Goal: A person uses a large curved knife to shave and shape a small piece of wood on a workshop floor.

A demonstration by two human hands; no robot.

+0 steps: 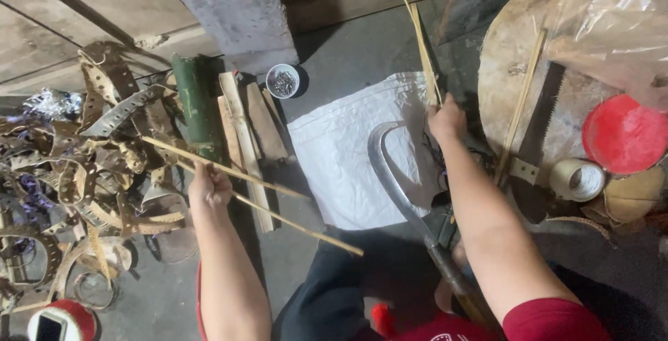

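My left hand grips thin bamboo sticks that lie slanted from the upper left to the lower right over the floor. My right hand is closed around long thin bamboo strips that run up and away from me. A large curved blade with a wooden handle rests between my arms, its tip over a white woven sack. My dark trouser leg is below it.
A green bamboo tube and split wood slats lie at the middle left. Beside them is a small bowl of nails. Curled perforated strips pile at left. A round wooden block at right carries a saw, tape roll and red lid.
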